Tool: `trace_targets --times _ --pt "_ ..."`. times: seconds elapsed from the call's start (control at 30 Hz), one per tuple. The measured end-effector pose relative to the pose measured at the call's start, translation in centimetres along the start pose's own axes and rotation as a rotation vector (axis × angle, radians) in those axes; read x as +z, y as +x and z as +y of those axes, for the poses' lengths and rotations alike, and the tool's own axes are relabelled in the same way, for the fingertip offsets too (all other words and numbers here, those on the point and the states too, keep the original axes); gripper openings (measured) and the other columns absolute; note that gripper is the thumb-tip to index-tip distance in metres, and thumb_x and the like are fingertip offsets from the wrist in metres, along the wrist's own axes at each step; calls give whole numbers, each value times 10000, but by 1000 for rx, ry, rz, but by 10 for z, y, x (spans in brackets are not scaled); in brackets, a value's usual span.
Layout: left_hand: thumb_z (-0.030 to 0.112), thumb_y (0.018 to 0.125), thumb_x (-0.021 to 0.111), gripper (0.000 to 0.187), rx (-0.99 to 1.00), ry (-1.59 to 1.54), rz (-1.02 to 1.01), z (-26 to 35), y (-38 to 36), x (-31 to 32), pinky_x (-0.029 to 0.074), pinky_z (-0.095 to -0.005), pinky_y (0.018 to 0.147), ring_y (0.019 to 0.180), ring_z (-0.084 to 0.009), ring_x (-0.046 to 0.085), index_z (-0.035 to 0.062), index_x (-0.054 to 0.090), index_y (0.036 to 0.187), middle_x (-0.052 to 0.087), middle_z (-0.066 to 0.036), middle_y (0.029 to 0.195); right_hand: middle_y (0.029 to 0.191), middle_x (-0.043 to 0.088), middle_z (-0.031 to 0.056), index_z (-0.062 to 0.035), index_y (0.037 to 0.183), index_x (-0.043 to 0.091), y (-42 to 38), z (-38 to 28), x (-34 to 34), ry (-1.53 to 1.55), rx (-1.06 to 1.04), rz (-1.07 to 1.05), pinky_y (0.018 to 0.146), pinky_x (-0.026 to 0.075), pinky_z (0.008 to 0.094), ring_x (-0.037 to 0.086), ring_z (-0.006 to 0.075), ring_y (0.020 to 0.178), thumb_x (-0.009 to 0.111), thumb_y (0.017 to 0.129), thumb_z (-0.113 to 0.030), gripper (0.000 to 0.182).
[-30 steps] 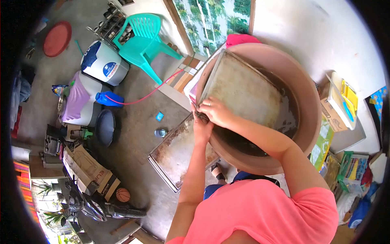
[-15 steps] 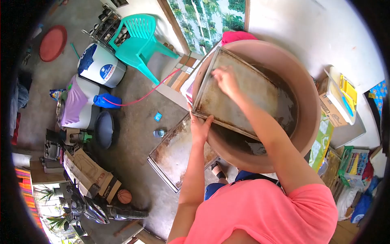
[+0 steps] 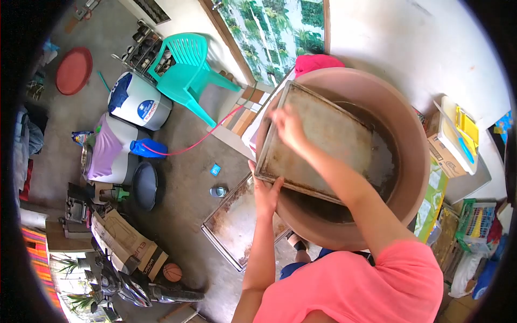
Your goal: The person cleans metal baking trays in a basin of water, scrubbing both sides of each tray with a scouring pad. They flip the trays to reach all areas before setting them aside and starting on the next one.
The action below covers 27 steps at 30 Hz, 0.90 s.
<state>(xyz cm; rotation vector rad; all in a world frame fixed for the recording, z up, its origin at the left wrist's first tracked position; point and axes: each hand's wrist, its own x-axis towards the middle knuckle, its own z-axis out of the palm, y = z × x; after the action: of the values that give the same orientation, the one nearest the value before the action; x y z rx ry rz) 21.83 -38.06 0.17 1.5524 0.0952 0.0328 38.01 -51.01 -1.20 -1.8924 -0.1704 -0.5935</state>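
A stained rectangular metal tray [image 3: 328, 145] lies tilted across a big round brown tub [image 3: 412, 177], which holds dark water [image 3: 385, 161]. At the tray's lower left corner my left hand [image 3: 265, 194] is closed round the edge, thumb on top. My right hand [image 3: 288, 126] is over the tray's upper left part, fingers curled and blurred; anything in them is too small to make out. Another stained tray [image 3: 229, 226] lies on the floor to the left of my left forearm.
A green plastic chair [image 3: 186, 70], a white and grey washing machine [image 3: 142, 105] and a dark basin [image 3: 145, 185] stand left. A pink hose [image 3: 196, 142] crosses the floor. A motorcycle [image 3: 129, 285] and basketball [image 3: 172, 272] are lower left. Boxes [image 3: 444, 153] stand right.
The whole view has shifted, so things appear slightly lower. My right hand has moved a little toward the tray's left edge. My left hand keeps its hold on the corner.
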Motion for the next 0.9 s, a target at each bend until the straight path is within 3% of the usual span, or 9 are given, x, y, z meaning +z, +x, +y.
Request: trace_targets --times 0.07,0.13,0.33,0.4,0.47,0.5,0.63,0.77,0.9 --pt "-70 752 670 1058 6 48 13 6 0 1 338 -312 1042 1208 -213 455 106 -52 1506 463 -129 1354 771 532 110 -113 855 656 -47 -43 -5 8 -357 -28 681 411 406 513 306 766 593 784 17 161" --pt "-73 754 668 1052 -33 73 24 15 -5 5 332 -308 1045 1211 -218 451 105 -45 1507 457 -129 1359 799 549 116 -94 842 638 -39 -33 -6 -26 -274 -66 701 413 415 510 330 789 603 776 19 135" --pt "-42 752 685 1056 -55 89 42 12 -5 4 318 -318 1056 1227 -214 435 105 -38 1508 435 -122 1385 865 575 140 -74 858 618 89 61 -33 -349 -125 381 718 422 471 507 356 838 581 803 -44 73" --pt "-44 754 679 1053 -66 113 42 21 -6 8 312 -321 1061 1237 -215 426 106 -40 1508 418 -120 1399 892 575 139 -96 842 627 83 59 -18 -408 -59 404 744 432 476 514 356 856 598 750 -3 133" --pt "-43 756 676 1049 -60 118 47 20 -5 7 301 -322 1067 1243 -213 419 103 -41 1508 408 -120 1405 888 574 143 -91 823 633 67 32 -7 -246 -155 245 751 441 458 523 359 877 589 740 19 145" --pt "-43 757 674 1047 -64 118 51 19 -6 7 296 -322 1071 1246 -213 416 102 -41 1508 402 -121 1409 855 581 157 -67 795 633 65 25 -4 -207 -196 289 775 447 449 541 365 883 577 731 26 126" --pt "-47 759 668 1050 -102 121 50 24 -10 9 279 -320 1079 1258 -210 400 96 -58 1505 386 -121 1416 815 600 169 -44 777 630 52 82 -52 -270 -179 372 771 451 424 559 356 834 564 745 29 103" --pt "-51 764 662 1054 -33 133 21 14 -5 3 274 -319 1080 1271 -210 383 107 -71 1504 365 -122 1430 859 609 179 -47 802 637 -7 127 -137 -536 190 425 763 439 447 549 375 828 568 740 14 112" --pt "-60 768 657 1054 -45 81 29 15 -7 6 267 -321 1082 1276 -213 377 127 -71 1507 349 -123 1440 877 603 188 -50 800 634 34 101 -85 -500 40 379 756 444 459 549 380 836 584 739 23 108"
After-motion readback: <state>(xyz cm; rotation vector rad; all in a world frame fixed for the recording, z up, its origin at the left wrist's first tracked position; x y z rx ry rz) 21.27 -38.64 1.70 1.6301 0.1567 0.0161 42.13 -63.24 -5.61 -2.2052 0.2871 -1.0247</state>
